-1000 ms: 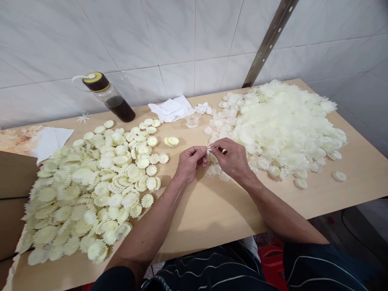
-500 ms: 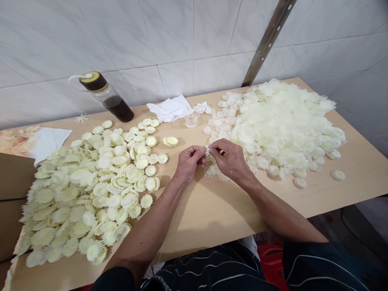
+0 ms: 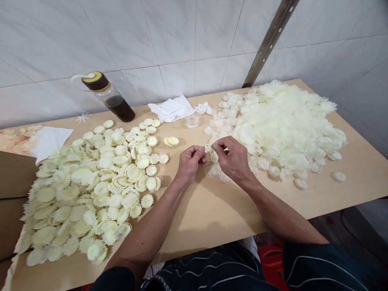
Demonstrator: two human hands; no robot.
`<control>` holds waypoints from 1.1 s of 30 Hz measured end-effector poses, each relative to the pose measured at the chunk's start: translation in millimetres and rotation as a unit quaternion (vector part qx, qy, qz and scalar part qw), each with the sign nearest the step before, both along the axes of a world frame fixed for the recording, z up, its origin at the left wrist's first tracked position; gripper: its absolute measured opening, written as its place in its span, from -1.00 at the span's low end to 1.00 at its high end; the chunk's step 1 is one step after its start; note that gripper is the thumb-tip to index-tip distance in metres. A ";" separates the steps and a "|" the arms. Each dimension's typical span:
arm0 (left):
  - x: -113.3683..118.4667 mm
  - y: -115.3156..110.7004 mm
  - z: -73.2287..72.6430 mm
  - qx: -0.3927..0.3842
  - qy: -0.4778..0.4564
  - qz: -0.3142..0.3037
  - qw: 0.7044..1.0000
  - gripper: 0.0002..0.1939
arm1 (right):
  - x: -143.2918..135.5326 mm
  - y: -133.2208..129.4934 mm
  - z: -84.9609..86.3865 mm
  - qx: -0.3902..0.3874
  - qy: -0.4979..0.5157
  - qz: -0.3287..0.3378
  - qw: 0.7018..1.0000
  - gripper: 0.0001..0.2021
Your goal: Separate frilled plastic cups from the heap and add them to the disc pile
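Note:
My left hand (image 3: 190, 162) is above the middle of the wooden table (image 3: 212, 218), its thumb and fingers pinched together; what they hold, if anything, is too small to make out. Just to its right, my right hand (image 3: 233, 158) is also closed in a pinch, with a small gap between the two hands. Whether it grips something is unclear. Behind and beside my right hand spreads a heap of pale, translucent toothed discs (image 3: 285, 125). On the left lies a pile of yellowish, thicker toothed discs (image 3: 100, 182).
A dark-filled bottle (image 3: 117, 103) stands at the back left. White tissues (image 3: 171, 109) and a small clear cup (image 3: 192, 120) are at the back middle. Two or so stacked discs (image 3: 171, 141) lie apart. A cardboard box (image 3: 15, 178) borders the left.
The fingertips of my hands have come apart slightly, my right hand shifting a little right. The small white toothed piece seen between them no longer shows clearly there.

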State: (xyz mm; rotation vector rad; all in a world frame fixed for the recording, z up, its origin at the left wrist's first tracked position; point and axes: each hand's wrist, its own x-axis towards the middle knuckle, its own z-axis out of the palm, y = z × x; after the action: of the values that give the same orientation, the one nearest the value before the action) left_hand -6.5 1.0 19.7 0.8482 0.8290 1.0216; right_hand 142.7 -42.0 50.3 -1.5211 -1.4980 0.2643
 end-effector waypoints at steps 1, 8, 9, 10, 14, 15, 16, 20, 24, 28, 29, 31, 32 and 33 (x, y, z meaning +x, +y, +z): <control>0.6 -0.5 -0.1 -0.002 -0.001 0.003 1.000 -0.43 | -1.0 -0.8 0.9 0.002 0.011 -0.002 1.000 -0.83; -8.3 10.7 -0.1 -0.017 -0.041 0.013 0.999 -0.43 | 13.4 -6.0 24.8 0.058 0.102 -0.090 0.989 -0.81; -10.3 12.6 0.1 -0.023 -0.052 -0.007 0.998 -0.43 | 17.9 -5.8 28.3 0.063 0.102 -0.101 0.988 -0.80; -11.9 13.9 0.2 -0.029 -0.062 -0.029 0.997 -0.44 | 22.1 -5.4 30.9 0.063 0.098 -0.105 0.988 -0.80; -14.1 14.5 0.2 -0.061 -0.099 -0.083 0.990 -0.47 | 32.6 -3.4 34.4 0.060 0.074 -0.101 0.990 -0.82; -14.1 14.2 0.4 -0.072 -0.110 -0.085 0.988 -0.47 | 33.7 -3.2 34.1 0.061 0.073 -0.103 0.990 -0.83; -14.1 13.9 1.0 -0.084 -0.121 -0.086 0.985 -0.49 | 34.3 -3.1 33.5 0.062 0.072 -0.106 0.990 -0.84; -14.3 13.2 4.7 -0.134 -0.144 -0.091 0.976 -0.62 | 35.1 -3.9 29.6 0.043 0.070 -0.097 0.992 -0.85; -14.4 12.8 6.4 -0.157 -0.146 -0.091 0.972 -0.76 | 35.1 -4.4 25.7 0.013 0.047 -0.070 0.996 -0.84; -14.2 11.9 6.2 -0.130 -0.155 -0.100 0.974 -0.68 | 34.3 -4.5 24.1 0.001 0.016 -0.051 0.999 -0.86; -14.0 11.6 6.1 -0.121 -0.154 -0.101 0.975 -0.64 | 34.5 -4.6 24.2 0.001 0.004 -0.052 0.999 -0.86; -13.4 11.1 5.6 -0.106 -0.145 -0.099 0.979 -0.57 | 36.5 -4.5 24.9 0.006 -0.022 -0.059 0.998 -0.86; -13.0 10.9 5.2 -0.099 -0.137 -0.095 0.981 -0.55 | 38.4 -4.5 25.4 0.011 -0.036 -0.064 0.997 -0.86; -12.5 10.7 4.7 -0.092 -0.126 -0.092 0.983 -0.54 | 41.1 -4.4 25.9 0.018 -0.052 -0.069 0.996 -0.86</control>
State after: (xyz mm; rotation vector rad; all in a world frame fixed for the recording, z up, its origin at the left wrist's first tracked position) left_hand -19.0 11.7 24.4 0.6097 0.6062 0.8542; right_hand 183.8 -46.4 76.2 -1.6227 -1.4627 0.0776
